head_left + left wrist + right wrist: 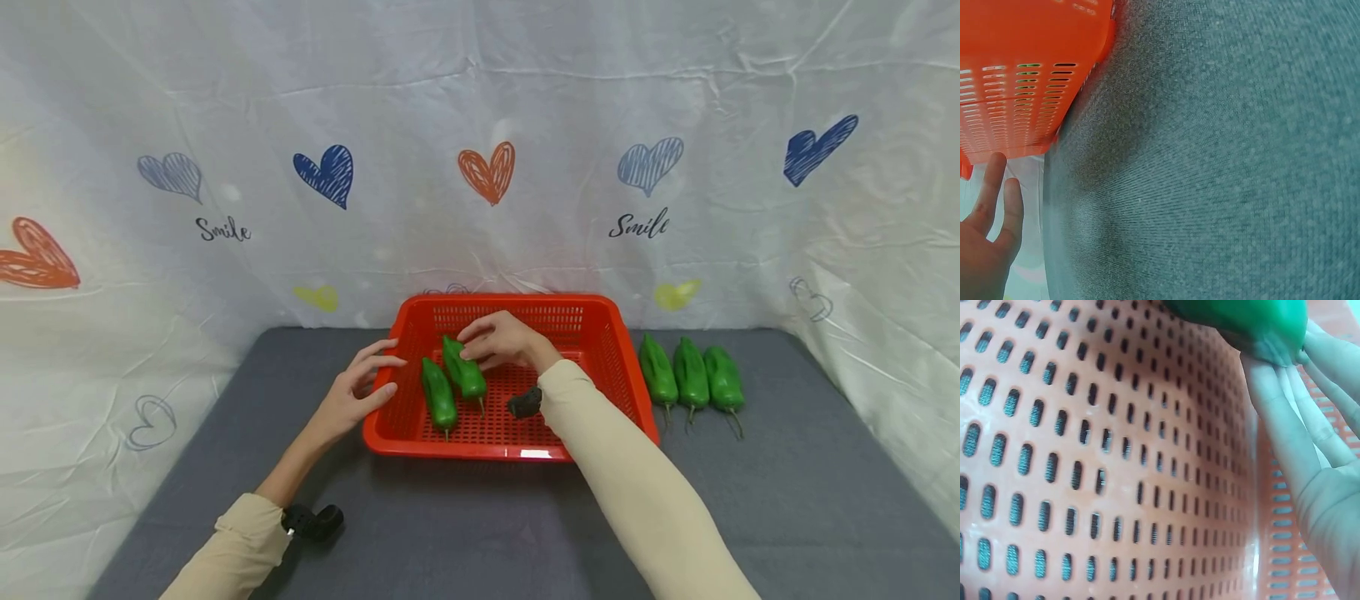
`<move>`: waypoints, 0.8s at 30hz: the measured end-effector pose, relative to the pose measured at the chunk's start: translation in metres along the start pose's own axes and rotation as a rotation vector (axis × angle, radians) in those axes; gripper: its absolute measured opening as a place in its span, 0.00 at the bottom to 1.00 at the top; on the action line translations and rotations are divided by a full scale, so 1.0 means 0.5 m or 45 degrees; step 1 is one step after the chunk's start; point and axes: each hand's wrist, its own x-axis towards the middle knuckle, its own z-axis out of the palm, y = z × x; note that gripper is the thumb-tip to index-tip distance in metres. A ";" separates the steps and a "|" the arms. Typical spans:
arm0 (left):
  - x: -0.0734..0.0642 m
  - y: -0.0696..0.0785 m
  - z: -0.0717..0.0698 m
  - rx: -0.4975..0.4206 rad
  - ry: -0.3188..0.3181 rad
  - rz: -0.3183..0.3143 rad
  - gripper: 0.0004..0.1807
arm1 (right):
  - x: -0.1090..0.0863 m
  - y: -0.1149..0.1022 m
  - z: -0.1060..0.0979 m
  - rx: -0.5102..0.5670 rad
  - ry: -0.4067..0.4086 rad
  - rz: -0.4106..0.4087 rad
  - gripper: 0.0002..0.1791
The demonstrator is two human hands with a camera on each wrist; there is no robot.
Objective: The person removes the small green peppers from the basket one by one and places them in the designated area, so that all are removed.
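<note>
My right hand (504, 340) reaches into a red plastic basket (450, 450) and pinches a green pepper (468, 379) near its upper end. In the right wrist view the fingers and thumb close round the tip of this pepper (1266, 325), above the slotted basket floor. Another green pepper (438, 396) lies just left of it, stem toward me. At the basket's left rim is my left hand (358, 390), its fingers spread and loosely bent, holding nothing. The left wrist view shows two fingers of that hand (991, 240) beside the basket's outer wall (1029, 37).
Three more green peppers (692, 375) lie in a row on the grey cloth (810, 483), right of the basket. Behind the table hangs a white curtain (420, 233) printed with hearts and writing. Dark wrist cameras sit on both arms.
</note>
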 end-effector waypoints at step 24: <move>0.001 0.003 0.004 0.006 0.006 0.011 0.19 | -0.028 -0.046 -0.018 0.166 0.110 -0.099 0.18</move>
